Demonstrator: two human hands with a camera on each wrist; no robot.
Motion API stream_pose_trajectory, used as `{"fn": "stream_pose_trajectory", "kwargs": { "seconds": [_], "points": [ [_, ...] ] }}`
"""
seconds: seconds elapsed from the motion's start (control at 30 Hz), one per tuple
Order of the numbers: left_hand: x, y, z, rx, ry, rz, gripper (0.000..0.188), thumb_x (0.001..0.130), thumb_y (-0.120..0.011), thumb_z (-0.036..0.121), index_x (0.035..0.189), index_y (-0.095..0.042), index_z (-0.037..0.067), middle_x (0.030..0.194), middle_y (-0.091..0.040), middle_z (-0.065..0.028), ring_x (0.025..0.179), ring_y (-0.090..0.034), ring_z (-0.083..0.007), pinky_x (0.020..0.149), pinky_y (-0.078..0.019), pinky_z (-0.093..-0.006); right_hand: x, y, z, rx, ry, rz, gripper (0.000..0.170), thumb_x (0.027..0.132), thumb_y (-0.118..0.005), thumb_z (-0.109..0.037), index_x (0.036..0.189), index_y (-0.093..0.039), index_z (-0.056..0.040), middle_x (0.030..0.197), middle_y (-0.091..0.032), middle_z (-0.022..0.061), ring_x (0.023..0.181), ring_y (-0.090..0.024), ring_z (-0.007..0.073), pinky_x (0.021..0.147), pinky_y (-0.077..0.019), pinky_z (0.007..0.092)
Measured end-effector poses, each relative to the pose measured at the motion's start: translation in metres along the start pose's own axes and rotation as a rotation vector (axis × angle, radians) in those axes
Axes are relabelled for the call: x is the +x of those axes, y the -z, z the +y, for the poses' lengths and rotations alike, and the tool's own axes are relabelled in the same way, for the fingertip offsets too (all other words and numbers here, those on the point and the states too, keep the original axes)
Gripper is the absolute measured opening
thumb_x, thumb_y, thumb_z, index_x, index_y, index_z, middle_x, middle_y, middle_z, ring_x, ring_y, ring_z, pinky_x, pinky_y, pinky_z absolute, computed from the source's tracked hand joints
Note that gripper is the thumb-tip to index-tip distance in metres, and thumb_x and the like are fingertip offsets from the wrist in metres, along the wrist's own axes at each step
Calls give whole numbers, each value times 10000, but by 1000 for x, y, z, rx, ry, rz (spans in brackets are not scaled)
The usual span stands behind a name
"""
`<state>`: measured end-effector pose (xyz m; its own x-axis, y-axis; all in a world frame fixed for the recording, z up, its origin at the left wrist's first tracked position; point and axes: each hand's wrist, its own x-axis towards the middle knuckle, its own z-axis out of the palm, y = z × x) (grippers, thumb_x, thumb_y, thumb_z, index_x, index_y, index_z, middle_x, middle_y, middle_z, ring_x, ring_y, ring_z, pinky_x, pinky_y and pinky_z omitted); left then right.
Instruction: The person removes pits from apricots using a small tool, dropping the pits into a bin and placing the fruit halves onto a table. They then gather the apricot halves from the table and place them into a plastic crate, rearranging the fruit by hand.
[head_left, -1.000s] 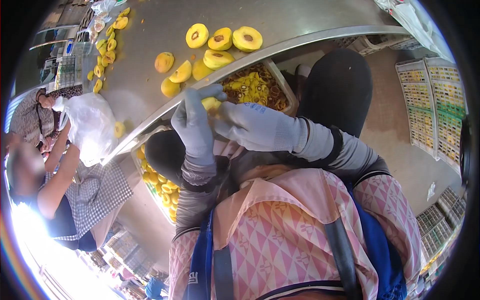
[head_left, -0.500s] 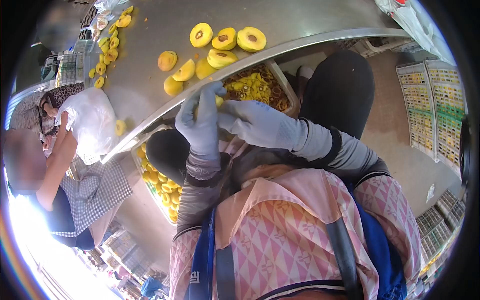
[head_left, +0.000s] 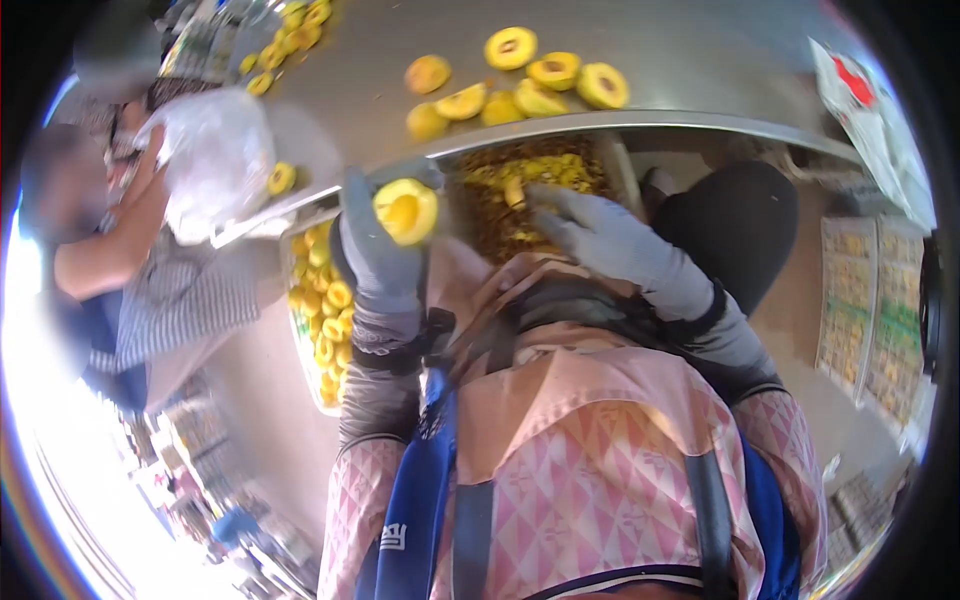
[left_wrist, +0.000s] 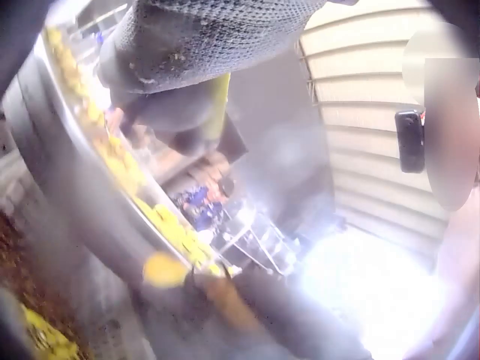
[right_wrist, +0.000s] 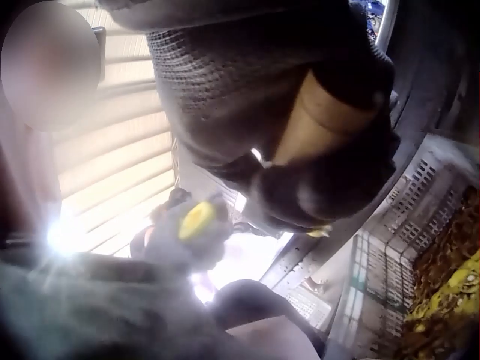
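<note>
My gloved left hand [head_left: 385, 250] holds a yellow peach half [head_left: 408, 211] with its cut face up. A smooth hollow shows in the middle of that face. To the right, my gloved right hand [head_left: 605, 235] is apart from the fruit, over the crate of scraps [head_left: 622, 172]. In the right wrist view its fingers curl round a tool's wooden handle [right_wrist: 319, 120]; the working end is hidden. Brown pits and yellow scraps [head_left: 540, 170] lie in that crate, below the table edge.
Several cut peaches [head_left: 553, 70] lie near the edge of the metal table [head_left: 380, 60]. A crate of peach halves [head_left: 325, 310] stands at the left, near a person with a plastic bag [head_left: 220, 160]. At the right are stacked crates [head_left: 870, 300] and a white bag [head_left: 870, 130].
My hands were together around the fruit and are now apart. The right moved away to the right over the scraps; the left now shows the hollowed cut face. The head view has shifted.
</note>
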<state>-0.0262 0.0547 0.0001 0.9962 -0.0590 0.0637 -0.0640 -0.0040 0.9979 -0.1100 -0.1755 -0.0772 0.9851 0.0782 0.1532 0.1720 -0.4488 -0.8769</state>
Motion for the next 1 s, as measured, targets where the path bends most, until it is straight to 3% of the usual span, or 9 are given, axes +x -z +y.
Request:
{"fn": "stream_pose_trajectory", "kwargs": {
  "seconds": [0.1,0.23,0.33,0.4,0.47,0.53,0.63,0.83,1.0],
  "points": [
    [-14,74,33,187,-39,189,538,1095,-326,371,1044,-683,-29,929,-714,-90,813,-643,-168,779,-535,-282,0,13,-1,-163,-154,-259,312,996,-592,-323,1096,-619,-28,958,-676,238,923,-655,440,791,-520,489],
    [-33,267,-41,573,12,401,549,1077,-365,416,1072,-725,2,960,-732,-86,805,-639,-152,790,-520,-282,5,11,-2,-207,-65,-288,279,984,-605,-307,1015,-603,-30,866,-646,246,868,-648,438,716,-496,508],
    [-66,308,-79,822,343,511,617,1043,-404,509,1134,-737,-3,1010,-738,-141,901,-670,-213,843,-519,-334,12,16,-22,-82,-289,-390,264,987,-598,-294,991,-598,-30,857,-644,240,830,-648,428,693,-494,504],
    [-94,253,-49,1059,659,438,608,1047,-388,484,1288,-635,-18,1156,-698,-224,1040,-668,-323,932,-501,-386,7,10,-16,-244,-1,-314,250,993,-589,-283,991,-604,-34,847,-645,230,805,-648,415,689,-500,497],
    [-109,350,-171,1144,450,294,555,1048,-411,435,1299,-607,-19,1239,-656,-240,1141,-615,-357,987,-462,-422,2,4,10,-313,134,-216,248,994,-583,-285,1020,-625,-42,841,-650,219,792,-658,392,684,-517,490],
    [-81,332,-156,933,204,306,476,1056,-431,355,1258,-620,-32,1182,-665,-228,1080,-619,-331,954,-471,-417,5,8,-1,-345,247,-133,277,981,-601,-312,1039,-631,-43,862,-661,223,822,-665,402,699,-523,497],
    [-1,255,-77,821,144,304,392,1045,-520,247,1265,-625,-59,1226,-676,-186,1109,-633,-250,968,-480,-356,10,12,-17,-81,-157,-185,280,953,-630,-292,1048,-607,-29,879,-667,232,835,-662,429,716,-513,508],
    [124,45,7,974,-373,-222,307,951,-614,130,1238,-682,44,1169,-706,-146,990,-668,-201,902,-514,-328,12,23,-23,-32,-180,-207,295,958,-622,-283,1070,-550,-19,873,-657,254,840,-655,442,707,-503,513],
    [200,-59,-23,933,-134,-586,472,908,-685,241,1359,-615,120,1251,-672,-155,1096,-665,-228,914,-530,-325,8,34,-25,32,-176,-150,308,966,-623,-304,1063,-544,-22,830,-651,254,807,-654,445,689,-502,517]
  ]
}}
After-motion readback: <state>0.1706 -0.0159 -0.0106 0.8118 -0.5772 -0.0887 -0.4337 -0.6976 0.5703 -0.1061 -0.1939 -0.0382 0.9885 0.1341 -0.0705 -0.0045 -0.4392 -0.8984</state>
